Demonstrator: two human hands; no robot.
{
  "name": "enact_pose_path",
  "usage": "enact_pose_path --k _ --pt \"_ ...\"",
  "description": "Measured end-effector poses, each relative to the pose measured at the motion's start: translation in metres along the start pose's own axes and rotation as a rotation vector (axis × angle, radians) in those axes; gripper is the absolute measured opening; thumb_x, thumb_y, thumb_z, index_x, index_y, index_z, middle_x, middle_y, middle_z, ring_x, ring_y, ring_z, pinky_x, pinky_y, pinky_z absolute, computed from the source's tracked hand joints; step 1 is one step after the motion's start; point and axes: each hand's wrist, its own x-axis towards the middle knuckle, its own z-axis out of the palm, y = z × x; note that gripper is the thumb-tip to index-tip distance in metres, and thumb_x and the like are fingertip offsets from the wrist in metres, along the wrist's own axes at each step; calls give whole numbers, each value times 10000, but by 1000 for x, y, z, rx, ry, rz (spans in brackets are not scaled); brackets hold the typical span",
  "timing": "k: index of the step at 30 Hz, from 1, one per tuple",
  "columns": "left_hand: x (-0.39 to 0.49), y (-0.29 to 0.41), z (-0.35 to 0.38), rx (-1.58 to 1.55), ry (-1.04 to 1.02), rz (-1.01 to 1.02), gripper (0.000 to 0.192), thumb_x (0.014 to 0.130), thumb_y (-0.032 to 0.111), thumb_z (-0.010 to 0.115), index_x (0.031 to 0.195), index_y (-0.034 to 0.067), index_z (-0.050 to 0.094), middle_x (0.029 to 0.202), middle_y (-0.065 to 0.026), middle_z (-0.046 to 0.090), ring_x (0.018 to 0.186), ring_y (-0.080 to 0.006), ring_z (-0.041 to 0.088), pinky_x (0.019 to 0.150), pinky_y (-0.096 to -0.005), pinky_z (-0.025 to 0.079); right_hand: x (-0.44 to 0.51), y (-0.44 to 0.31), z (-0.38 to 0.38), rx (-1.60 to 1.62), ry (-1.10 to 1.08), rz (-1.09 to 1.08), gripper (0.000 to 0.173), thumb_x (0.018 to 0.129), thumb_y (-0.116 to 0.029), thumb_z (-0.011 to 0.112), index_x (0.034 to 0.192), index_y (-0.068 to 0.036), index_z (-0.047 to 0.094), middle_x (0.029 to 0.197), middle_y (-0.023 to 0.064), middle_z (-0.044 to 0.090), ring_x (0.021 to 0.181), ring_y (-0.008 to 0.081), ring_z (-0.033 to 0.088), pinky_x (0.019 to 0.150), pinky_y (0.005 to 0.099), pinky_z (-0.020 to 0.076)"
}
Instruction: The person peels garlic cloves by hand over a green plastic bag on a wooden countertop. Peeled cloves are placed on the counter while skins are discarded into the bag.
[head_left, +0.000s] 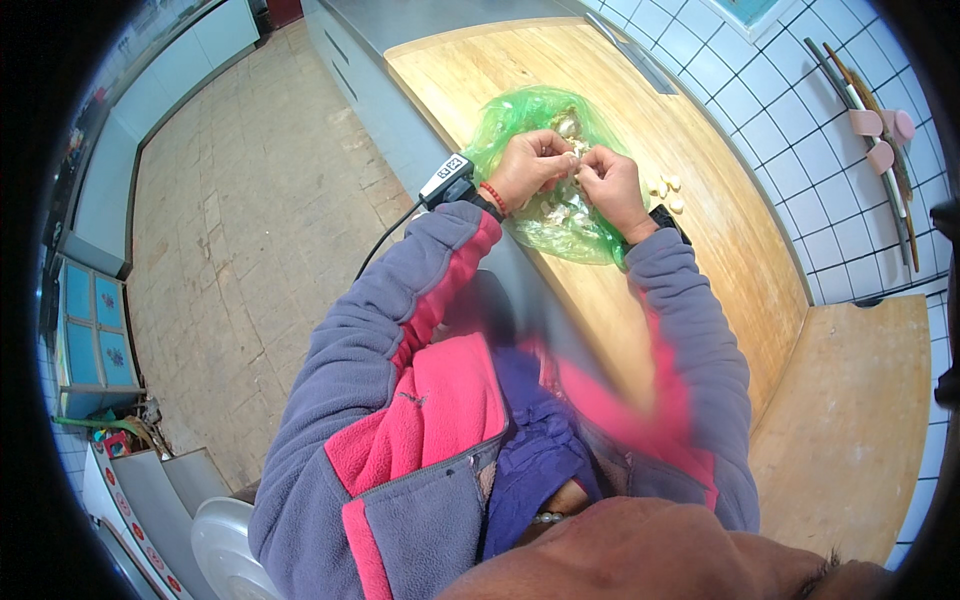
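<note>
Over a green plastic bag (536, 109) on the wooden board, my left hand (529, 165) and my right hand (611, 187) meet fingertip to fingertip. Between them they pinch a small pale piece, seemingly a garlic clove (576, 154), mostly covered by the fingers. A whole garlic bulb (568, 124) lies on the bag just beyond my left fingers. Loose papery garlic skins (566, 214) are scattered on the bag below the hands. Several peeled garlic cloves (664, 186) rest on the bare wood to the right of my right hand.
The wooden board (720, 247) covers the counter, with a knife-like metal blade (645, 67) at its far edge. Beside my left wrist is a black-and-white device (448, 180) with a cable. Rod-shaped tools (874, 142) hang in pink holders on the tiled wall.
</note>
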Motion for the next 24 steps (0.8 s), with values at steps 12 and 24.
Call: enact_pose_path --k 12,24 --pt "1 1 -2 -120 5 -34 90 868 83 604 918 8 610 737 -28 614 545 -41 506 464 -188 385 2 1 -3 78 15 72 98 789 -48 593 702 -5 583 578 -2 541 518 49 461 471 219 378" --pt "-1 2 1 5 32 17 94 835 85 650 886 23 599 700 6 588 543 -41 512 458 -181 383 -2 -9 3 -108 40 -128 82 778 -50 625 742 -2 569 580 54 561 518 85 514 490 248 418"
